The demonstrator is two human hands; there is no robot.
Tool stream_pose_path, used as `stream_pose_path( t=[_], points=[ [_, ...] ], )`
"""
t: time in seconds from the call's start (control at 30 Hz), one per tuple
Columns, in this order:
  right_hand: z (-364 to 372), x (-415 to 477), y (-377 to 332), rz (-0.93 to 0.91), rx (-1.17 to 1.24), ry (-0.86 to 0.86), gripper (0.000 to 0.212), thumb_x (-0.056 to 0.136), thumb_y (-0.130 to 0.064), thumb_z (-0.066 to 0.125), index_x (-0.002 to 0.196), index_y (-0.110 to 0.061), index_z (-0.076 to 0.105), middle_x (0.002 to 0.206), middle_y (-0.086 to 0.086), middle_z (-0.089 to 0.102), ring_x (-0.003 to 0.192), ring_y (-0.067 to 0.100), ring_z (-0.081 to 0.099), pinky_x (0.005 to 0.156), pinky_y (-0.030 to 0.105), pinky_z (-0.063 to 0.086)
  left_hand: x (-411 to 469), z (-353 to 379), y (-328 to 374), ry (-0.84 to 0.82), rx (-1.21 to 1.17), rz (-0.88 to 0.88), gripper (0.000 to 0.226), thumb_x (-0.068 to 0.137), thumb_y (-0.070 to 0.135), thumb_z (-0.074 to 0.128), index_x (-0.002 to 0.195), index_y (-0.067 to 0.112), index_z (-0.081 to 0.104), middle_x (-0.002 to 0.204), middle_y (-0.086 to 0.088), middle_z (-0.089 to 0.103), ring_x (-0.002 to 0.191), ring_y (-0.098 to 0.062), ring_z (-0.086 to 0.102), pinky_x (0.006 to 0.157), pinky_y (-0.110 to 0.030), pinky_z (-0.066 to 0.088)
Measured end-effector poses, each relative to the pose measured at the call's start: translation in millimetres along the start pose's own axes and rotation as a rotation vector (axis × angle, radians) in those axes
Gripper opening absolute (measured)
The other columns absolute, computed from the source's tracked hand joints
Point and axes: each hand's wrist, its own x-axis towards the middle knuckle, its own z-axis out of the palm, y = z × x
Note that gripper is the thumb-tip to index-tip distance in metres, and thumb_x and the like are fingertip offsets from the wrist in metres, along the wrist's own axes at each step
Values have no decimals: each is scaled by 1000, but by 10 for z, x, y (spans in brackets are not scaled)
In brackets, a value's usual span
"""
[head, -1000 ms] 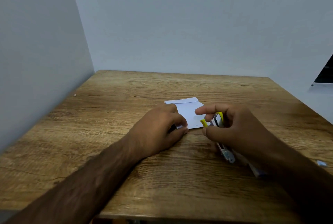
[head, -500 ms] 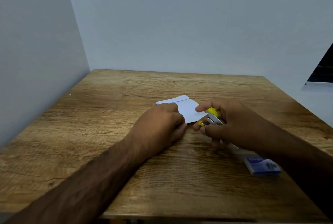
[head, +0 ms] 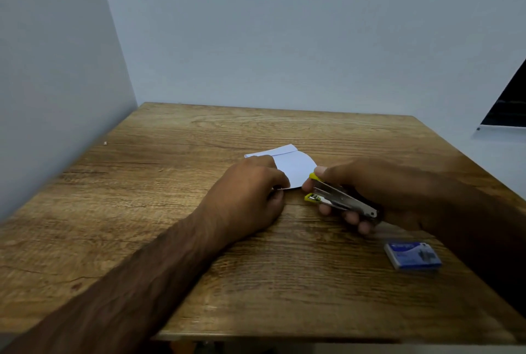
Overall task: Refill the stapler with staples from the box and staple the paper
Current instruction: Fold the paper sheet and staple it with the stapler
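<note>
A folded white paper (head: 293,167) lies near the middle of the wooden table (head: 176,188). My left hand (head: 250,197) pinches its near left corner against the table. My right hand (head: 378,191) grips a small metal stapler with yellow ends (head: 336,197), its jaws pointing left, just off the paper's right edge and slightly apart. A blue staple box (head: 412,255) sits on the table near my right forearm, toward the front right.
Grey walls close the table on the left and at the back. A dark screen edge (head: 509,103) shows at the far right. The table's front edge (head: 284,338) runs below my arms.
My right hand has drawn the stapler a little back to the right, off the paper's edge. The view has shifted, so the blue staple box is now uncovered.
</note>
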Motion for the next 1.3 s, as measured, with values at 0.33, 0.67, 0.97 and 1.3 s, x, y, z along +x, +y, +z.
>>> stream_pose_path(
  t=[0.33,0.67,0.97,1.3],
  points=[
    [59,-27,0,104,357,-219,37,79,-39,73,101,-10,69,91,13,74,58,20,69,47,28,55,-27,-39,18,132,18,57,9,83,12,68,82,9,76,85,-7,70,79,-27,65,66,-37,50],
    [215,82,-25,62,511,-165,48,90,-60,56,94,-13,62,61,0,51,40,9,42,37,18,33,-62,-69,84,179,64,171,12,87,10,66,79,2,71,83,-11,64,75,-29,60,65,-44,49],
    [301,136,2,-24,577,-68,38,92,-54,58,79,-18,59,58,1,49,35,8,37,34,15,29,-63,-68,111,218,101,236,19,91,5,60,74,0,67,79,-13,63,70,-29,55,62,-46,47],
    [348,171,33,-130,593,-18,37,94,-48,60,73,-18,62,57,2,51,33,8,37,32,16,30,-62,-58,87,217,105,262,17,90,5,59,78,0,70,81,-14,64,72,-31,57,65,-47,47]
  ],
)
